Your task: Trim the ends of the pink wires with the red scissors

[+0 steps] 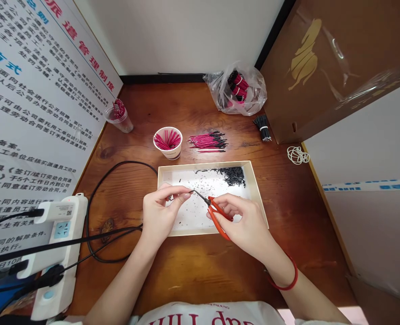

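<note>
My left hand (159, 210) pinches 1 thin wire piece (185, 192) between thumb and fingers. My right hand (244, 223) is closed around the orange scissors (216, 215), whose tips touch that wire. Both hands are above the white tray (254, 185). Black clippings (232, 175) lie beyond my right hand.

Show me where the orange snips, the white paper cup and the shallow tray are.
orange snips (219, 218): head view, on the orange handle.
white paper cup (171, 153): head view, on its front wall.
shallow tray (258, 198): head view, on its right rim.
</note>
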Demonstrator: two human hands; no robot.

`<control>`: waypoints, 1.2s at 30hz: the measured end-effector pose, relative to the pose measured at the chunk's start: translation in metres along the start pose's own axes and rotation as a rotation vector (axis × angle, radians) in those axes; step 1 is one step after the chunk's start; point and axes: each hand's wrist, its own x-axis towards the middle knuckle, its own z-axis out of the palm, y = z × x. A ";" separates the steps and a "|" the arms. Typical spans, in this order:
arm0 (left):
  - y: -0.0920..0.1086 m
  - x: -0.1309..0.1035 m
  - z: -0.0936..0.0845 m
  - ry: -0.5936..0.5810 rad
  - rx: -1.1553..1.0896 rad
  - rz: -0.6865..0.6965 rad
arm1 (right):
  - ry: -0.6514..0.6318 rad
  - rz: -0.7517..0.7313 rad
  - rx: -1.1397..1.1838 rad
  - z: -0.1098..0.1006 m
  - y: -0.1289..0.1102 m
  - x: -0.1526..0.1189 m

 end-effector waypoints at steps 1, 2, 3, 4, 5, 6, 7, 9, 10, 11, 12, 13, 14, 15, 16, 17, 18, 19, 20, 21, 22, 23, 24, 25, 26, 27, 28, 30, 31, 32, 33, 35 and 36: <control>0.000 0.000 0.000 0.003 0.002 0.002 | 0.000 0.000 0.001 0.000 0.000 0.000; 0.000 0.000 0.000 0.005 0.004 0.005 | 0.002 0.001 0.002 0.000 0.000 0.000; 0.000 0.000 0.000 0.005 0.005 0.006 | 0.004 0.003 0.002 0.000 0.001 0.000; -0.001 0.000 0.000 0.004 0.006 0.007 | 0.008 0.002 0.000 0.000 0.001 0.000; -0.001 0.000 0.000 0.002 0.007 0.006 | 0.010 0.002 -0.004 0.001 0.002 0.000; -0.001 0.000 0.000 0.000 0.010 0.006 | 0.015 -0.001 -0.009 0.001 0.002 0.000; -0.001 0.000 0.000 0.000 0.013 0.005 | 0.021 -0.005 -0.017 0.001 0.003 0.000; -0.001 -0.001 0.000 0.005 0.017 0.004 | 0.035 -0.014 -0.037 0.001 0.004 0.000; -0.002 -0.001 0.000 0.008 0.017 0.004 | 0.041 -0.017 -0.045 0.001 0.004 0.000; -0.001 -0.001 0.000 0.010 0.016 0.003 | 0.047 -0.021 -0.053 0.001 0.004 0.000; -0.001 -0.001 0.000 0.011 0.013 0.001 | 0.050 -0.025 -0.059 0.001 0.004 0.000; -0.001 -0.001 0.000 0.012 0.010 -0.001 | 0.054 -0.029 -0.062 0.001 0.004 0.000; -0.001 -0.001 0.000 0.012 0.008 -0.004 | 0.055 -0.033 -0.064 0.001 0.003 0.000; -0.001 -0.001 0.000 0.013 0.006 -0.007 | 0.057 -0.038 -0.066 0.001 0.002 0.000; 0.000 -0.001 0.000 0.012 0.006 -0.009 | 0.060 -0.043 -0.068 0.001 0.001 0.000; 0.000 -0.001 0.000 0.011 0.006 -0.010 | 0.060 -0.046 -0.071 0.001 0.001 0.001; 0.000 -0.001 0.000 0.011 0.006 -0.010 | 0.061 -0.050 -0.074 0.001 0.000 0.001; 0.000 -0.001 0.000 0.011 0.007 -0.010 | 0.060 -0.052 -0.078 0.001 -0.001 0.001; 0.000 -0.001 0.000 0.011 0.008 -0.010 | 0.058 -0.054 -0.080 0.001 -0.002 0.001; 0.000 -0.001 0.000 0.011 0.009 -0.011 | 0.057 -0.056 -0.079 0.001 -0.002 0.001; -0.001 -0.001 0.000 0.011 0.010 -0.011 | 0.054 -0.057 -0.076 0.001 -0.002 0.001; -0.001 -0.001 0.001 0.010 0.010 -0.011 | 0.052 -0.059 -0.071 0.001 -0.002 0.001; -0.001 -0.001 0.001 0.008 0.010 -0.011 | 0.051 -0.060 -0.066 0.001 -0.002 0.001; -0.001 -0.001 0.001 0.006 0.009 -0.010 | 0.048 -0.059 -0.062 0.001 -0.002 0.001; -0.001 -0.001 0.001 0.005 0.008 -0.008 | 0.047 -0.058 -0.058 0.001 -0.002 0.001; -0.001 -0.001 0.001 0.005 0.008 -0.007 | 0.045 -0.054 -0.055 0.001 -0.002 0.001; -0.001 -0.001 0.000 0.006 0.009 -0.006 | 0.045 -0.051 -0.053 0.001 -0.002 0.001; -0.001 -0.001 0.000 0.006 0.009 -0.003 | 0.046 -0.042 -0.053 0.002 -0.001 0.001; 0.000 -0.001 0.000 0.006 0.009 -0.001 | 0.048 -0.038 -0.054 0.002 0.000 0.001; 0.000 -0.001 0.000 0.004 0.011 -0.001 | 0.049 -0.034 -0.055 0.002 0.000 0.001; 0.000 -0.001 0.000 0.004 0.012 -0.001 | 0.048 -0.031 -0.055 0.002 0.000 0.001; 0.001 -0.001 0.000 0.004 0.018 -0.002 | 0.044 -0.029 -0.051 0.002 0.000 0.001; 0.001 -0.001 0.001 0.004 0.022 -0.003 | 0.044 -0.029 -0.048 0.002 -0.001 0.001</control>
